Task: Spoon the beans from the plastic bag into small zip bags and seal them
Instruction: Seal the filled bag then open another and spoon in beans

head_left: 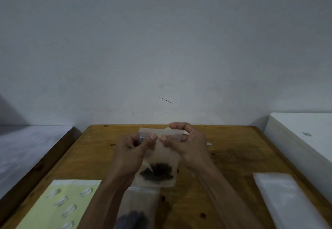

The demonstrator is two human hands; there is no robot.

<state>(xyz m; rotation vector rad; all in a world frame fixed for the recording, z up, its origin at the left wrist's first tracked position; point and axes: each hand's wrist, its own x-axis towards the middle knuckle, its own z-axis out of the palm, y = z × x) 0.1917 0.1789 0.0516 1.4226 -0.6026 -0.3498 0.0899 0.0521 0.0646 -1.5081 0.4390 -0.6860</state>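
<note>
Small zip bag (158,158) with dark beans (156,173) at its bottom, held up over wooden table (224,157) | left hand (129,154) and right hand (186,144) both pinch its top strip | step: sealing, I think | next: squeeze along strip until closed

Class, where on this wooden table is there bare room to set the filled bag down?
Bare wood lies between the right hand and the clear plastic stack, and left of the left hand above the yellow sheet. The near middle is crowded.
</note>
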